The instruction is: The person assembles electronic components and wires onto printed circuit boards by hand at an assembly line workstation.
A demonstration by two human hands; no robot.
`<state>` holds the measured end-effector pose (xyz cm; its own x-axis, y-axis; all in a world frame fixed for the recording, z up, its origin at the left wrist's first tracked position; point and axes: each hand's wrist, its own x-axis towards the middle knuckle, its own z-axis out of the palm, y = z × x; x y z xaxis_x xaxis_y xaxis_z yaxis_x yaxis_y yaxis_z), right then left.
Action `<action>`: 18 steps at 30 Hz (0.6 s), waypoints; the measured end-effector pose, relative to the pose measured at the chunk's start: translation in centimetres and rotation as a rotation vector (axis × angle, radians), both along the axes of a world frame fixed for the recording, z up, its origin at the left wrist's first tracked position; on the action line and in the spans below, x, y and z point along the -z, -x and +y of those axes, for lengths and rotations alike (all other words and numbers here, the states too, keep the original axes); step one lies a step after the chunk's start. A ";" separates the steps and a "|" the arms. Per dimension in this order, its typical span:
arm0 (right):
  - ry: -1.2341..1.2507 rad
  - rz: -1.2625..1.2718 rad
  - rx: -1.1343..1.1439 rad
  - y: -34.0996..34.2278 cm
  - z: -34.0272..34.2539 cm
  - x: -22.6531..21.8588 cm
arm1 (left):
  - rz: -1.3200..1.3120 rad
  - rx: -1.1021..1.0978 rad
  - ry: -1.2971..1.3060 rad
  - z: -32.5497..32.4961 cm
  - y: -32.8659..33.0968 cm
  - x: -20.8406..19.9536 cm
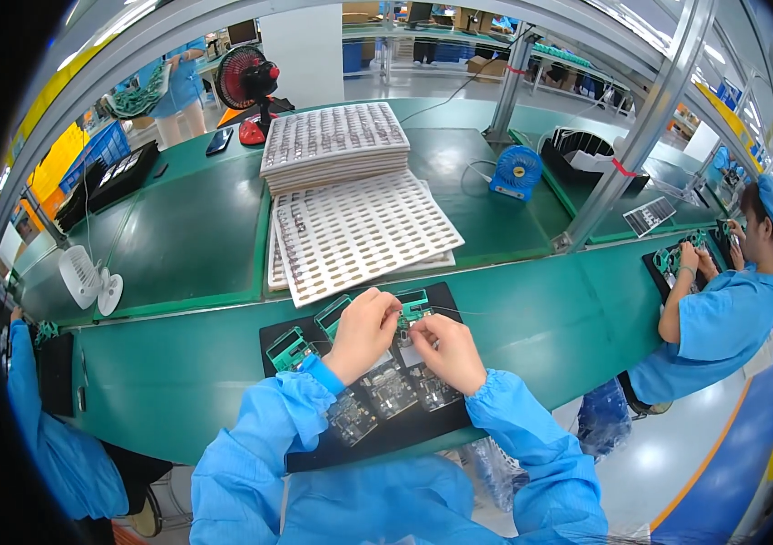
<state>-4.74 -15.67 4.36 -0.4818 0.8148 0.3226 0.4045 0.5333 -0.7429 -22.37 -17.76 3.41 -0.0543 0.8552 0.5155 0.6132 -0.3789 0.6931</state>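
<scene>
My left hand (361, 338) is closed, its fingertips pinched together beside a green-framed circuit board (414, 301) at the far edge of a black mat (449, 313). Just to the right, my right hand (452, 354) is also closed, thumb and finger bent in toward the same spot. What either pinch holds is too small to make out. Below the hands lie a left bare circuit board (351, 419), a middle one (389, 391) and a right one (435, 389). Another green frame (290, 350) sits left of my left hand, and one more (332, 316) shows behind it.
Beyond the mat, a white tray of small metal parts (359, 238) leans against a stack of similar trays (336, 136). A blue fan (516, 173), a white fan (85, 277) and a red-black fan (250, 82) stand around. A co-worker (722, 300) works at right; a metal post (636, 127) rises between.
</scene>
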 end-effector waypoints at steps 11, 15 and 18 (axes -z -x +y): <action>0.169 0.002 0.017 -0.6 -0.2 -0.4 | 0.372 0.023 -0.099 -1.8 0.6 0.1; 0.690 0.130 -0.047 -1.5 -0.1 -0.7 | 0.658 0.007 -0.205 -2.7 1.2 -0.7; 0.763 0.187 -0.131 -1.3 -0.6 -1.1 | 0.597 -0.008 -0.170 -3.2 1.6 -0.8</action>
